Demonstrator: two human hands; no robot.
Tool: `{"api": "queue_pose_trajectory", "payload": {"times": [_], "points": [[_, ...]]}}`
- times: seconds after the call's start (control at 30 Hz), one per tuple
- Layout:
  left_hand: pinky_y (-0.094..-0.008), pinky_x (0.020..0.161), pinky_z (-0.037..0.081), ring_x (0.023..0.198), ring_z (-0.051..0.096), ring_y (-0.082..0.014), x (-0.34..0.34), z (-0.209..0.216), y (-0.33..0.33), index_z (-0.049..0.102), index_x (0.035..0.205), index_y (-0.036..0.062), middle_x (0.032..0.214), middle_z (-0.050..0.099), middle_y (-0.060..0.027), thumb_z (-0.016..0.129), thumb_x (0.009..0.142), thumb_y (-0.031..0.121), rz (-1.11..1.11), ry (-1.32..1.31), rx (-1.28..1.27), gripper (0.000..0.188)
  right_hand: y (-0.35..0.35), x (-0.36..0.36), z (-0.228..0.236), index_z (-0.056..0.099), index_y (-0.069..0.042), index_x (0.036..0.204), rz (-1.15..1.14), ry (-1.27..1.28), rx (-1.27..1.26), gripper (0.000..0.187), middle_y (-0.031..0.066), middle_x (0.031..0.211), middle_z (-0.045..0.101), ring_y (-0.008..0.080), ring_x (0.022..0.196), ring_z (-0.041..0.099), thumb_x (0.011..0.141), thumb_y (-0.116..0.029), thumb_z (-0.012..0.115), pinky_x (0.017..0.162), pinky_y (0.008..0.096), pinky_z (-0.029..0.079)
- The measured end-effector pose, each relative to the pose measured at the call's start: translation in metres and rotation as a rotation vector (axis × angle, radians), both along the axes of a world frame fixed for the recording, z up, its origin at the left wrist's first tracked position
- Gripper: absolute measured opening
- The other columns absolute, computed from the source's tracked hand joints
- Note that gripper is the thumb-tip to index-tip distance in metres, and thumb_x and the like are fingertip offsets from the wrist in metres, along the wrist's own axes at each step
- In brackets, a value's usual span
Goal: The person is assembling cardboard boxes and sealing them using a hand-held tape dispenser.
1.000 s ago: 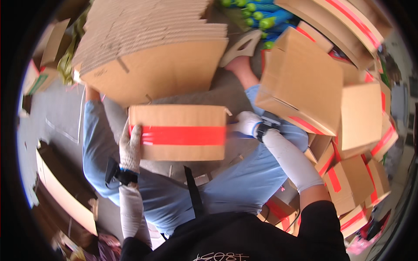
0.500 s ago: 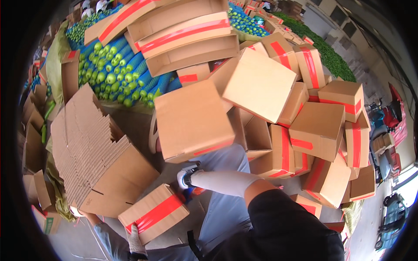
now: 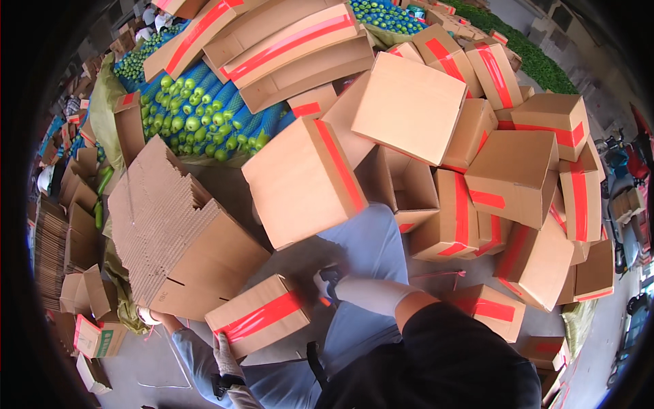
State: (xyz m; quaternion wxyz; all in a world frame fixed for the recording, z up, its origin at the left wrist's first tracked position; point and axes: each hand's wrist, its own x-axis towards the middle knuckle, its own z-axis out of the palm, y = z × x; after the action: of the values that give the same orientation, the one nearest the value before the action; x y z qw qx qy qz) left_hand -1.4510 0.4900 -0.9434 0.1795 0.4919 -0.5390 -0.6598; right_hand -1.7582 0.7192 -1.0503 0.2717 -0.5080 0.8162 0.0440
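There, in the one head view, the left hand [image 3: 223,349], gloved in white, gripped the near lower edge of a small taped carton [image 3: 259,315] sealed with one red tape band, holding it low beside the person's blue-clad knee [image 3: 368,252]. The right hand [image 3: 327,285], also gloved, sat just off the carton's right end with something orange and dark in it; how tightly it closed I could not tell. One larger sealed box [image 3: 303,180] stood tilted just above the knee. One stack of flat corrugated sheets [image 3: 174,228] lay to the left, touching the carton's far corner. To the right rose a heap of well over a dozen red-taped boxes [image 3: 518,177], one of them open-topped [image 3: 405,180]. Behind, green fruit [image 3: 197,123] lay piled on blue netting, too many to count.
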Motion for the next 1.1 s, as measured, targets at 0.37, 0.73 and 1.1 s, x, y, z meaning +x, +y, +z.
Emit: {"api": "queue_pose_trajectory", "payload": {"times": [0.37, 0.73, 1.1], "points": [[-0.0556, 0.09, 0.046, 0.131, 0.042, -0.0314, 0.015, 0.002, -0.008, 0.033, 0.149, 0.024, 0.15, 0.038, -0.0067, 0.058, 0.087, 0.065, 0.059, 0.023, 0.147, 0.078, -0.006, 0.036, 0.111, 0.07, 0.004, 0.093, -1.016, -0.765, -0.672, 0.057, 0.0191, 0.083, 0.071, 0.0287, 0.075, 0.069, 0.074, -0.049, 0.077, 0.07, 0.041, 0.052], [-0.0583, 0.083, 0.046, 0.121, 0.05, -0.0372, 0.007, -0.073, -0.036, 0.041, 0.144, 0.024, 0.141, 0.049, -0.0051, 0.058, 0.078, 0.075, 0.054, -0.008, 0.169, 0.085, -0.031, -0.01, 0.115, 0.053, -0.003, 0.113, -0.67, -0.011, -1.066, 0.053, 0.0233, 0.087, 0.064, 0.0425, 0.08, 0.064, 0.088, -0.049, 0.064, 0.07, 0.051, 0.051], [-0.0463, 0.086, 0.054, 0.11, 0.061, -0.0286, 0.055, -0.021, -0.008, 0.04, 0.143, 0.0127, 0.13, 0.057, -0.011, 0.063, 0.093, 0.049, 0.147, 0.294, 0.006, 0.066, -0.024, 0.038, 0.159, 0.049, 0.0, 0.119, -0.356, -0.678, -0.862, 0.055, 0.0267, 0.102, 0.061, 0.0428, 0.095, 0.062, 0.09, -0.043, 0.067, 0.08, 0.047, 0.049]]}}
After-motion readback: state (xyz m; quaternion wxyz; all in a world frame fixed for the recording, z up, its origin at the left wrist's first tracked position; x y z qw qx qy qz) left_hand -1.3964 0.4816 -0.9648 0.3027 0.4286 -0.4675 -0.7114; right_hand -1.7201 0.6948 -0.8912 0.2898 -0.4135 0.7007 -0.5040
